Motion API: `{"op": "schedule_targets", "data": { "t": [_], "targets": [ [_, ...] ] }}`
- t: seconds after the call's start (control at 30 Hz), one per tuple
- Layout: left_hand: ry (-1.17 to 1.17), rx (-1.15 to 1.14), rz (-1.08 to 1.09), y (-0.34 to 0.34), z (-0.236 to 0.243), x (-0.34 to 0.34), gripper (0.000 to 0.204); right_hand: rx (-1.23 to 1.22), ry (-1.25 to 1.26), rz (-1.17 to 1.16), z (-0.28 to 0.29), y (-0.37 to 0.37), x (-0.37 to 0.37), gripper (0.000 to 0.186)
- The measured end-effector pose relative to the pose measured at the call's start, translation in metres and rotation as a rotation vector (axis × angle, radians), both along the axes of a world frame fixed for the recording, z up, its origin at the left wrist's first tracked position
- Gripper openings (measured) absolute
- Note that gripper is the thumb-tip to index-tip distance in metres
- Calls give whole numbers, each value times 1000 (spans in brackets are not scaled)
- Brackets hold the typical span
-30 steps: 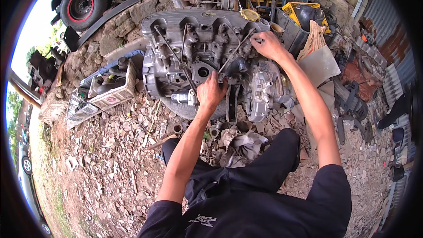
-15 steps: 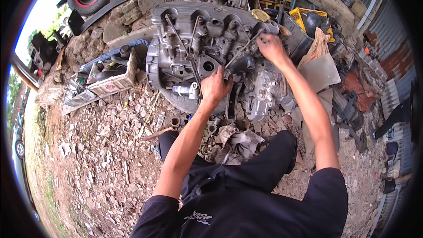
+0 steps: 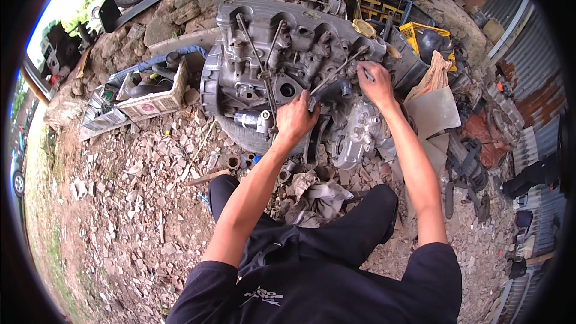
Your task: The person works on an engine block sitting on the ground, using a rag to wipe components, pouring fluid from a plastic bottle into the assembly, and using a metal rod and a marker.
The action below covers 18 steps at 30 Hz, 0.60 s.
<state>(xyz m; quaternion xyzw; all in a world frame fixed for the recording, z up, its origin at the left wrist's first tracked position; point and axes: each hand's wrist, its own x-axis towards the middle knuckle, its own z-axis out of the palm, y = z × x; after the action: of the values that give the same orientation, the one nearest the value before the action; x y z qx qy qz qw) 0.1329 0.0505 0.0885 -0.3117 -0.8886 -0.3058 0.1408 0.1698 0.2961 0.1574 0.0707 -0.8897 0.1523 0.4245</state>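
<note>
A large grey engine (image 3: 294, 15) stands in front of me, with several thin metal pipes (image 3: 257, 54) running across its near side. My left hand (image 3: 294, 119) is closed low on the engine, beside a round dark port (image 3: 287, 90). Its fingertips are by the lower end of a slanting pipe (image 3: 337, 72); what they grip is hidden. My right hand (image 3: 377, 86) is closed near the engine's right end, just below that pipe's upper end. A short grey metal piece (image 3: 369, 76) shows between its fingers; its exact kind is unclear.
A pale crate of parts (image 3: 153, 103) sits left of the engine. To the right are a yellow crate (image 3: 425, 31), sheets of cardboard (image 3: 433, 111) and a grey metal housing (image 3: 357, 135). Under the engine lies a tyre (image 3: 240, 138). A rag (image 3: 321, 195) lies on the stony ground between my knees.
My right hand has come away from the slanting pipe's upper end, toward me, and the grey piece now shows in it. My left hand keeps its place on the engine. The view has shifted slightly.
</note>
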Motion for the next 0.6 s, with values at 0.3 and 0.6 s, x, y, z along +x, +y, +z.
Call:
{"op": "schedule_targets", "data": {
  "t": [0.3,0.6],
  "targets": [
    [24,19,2,2,-1,0,37,-195,-270,120,13,-4,10,17],
    [12,17,11,5,-4,-2,36,-102,-145,150,2,-9,4,18]
  ]
}}
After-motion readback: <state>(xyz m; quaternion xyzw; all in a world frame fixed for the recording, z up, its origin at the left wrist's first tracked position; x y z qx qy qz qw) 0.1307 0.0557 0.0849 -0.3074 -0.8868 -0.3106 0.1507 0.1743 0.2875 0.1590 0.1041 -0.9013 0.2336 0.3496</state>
